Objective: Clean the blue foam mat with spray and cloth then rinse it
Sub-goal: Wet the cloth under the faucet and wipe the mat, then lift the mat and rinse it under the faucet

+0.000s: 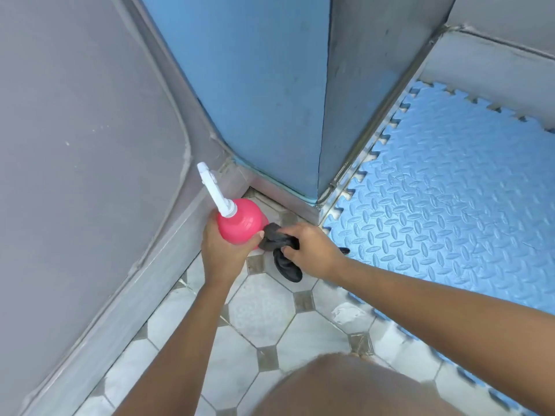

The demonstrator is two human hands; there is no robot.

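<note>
Gripping a pink spray bottle (241,220) in the left hand (223,250); right hand (312,249) clutches a dark cloth (280,246), probably lifting both; carry them right to the blue mat (450,190).

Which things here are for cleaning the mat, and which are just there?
For the job:
- pink spray bottle, held in the left hand
- dark cloth, held in the right hand
- blue foam mat, lying on the floor

Just there:
- tiled floor
- blue panel standing in the corner
- grey wall
</note>
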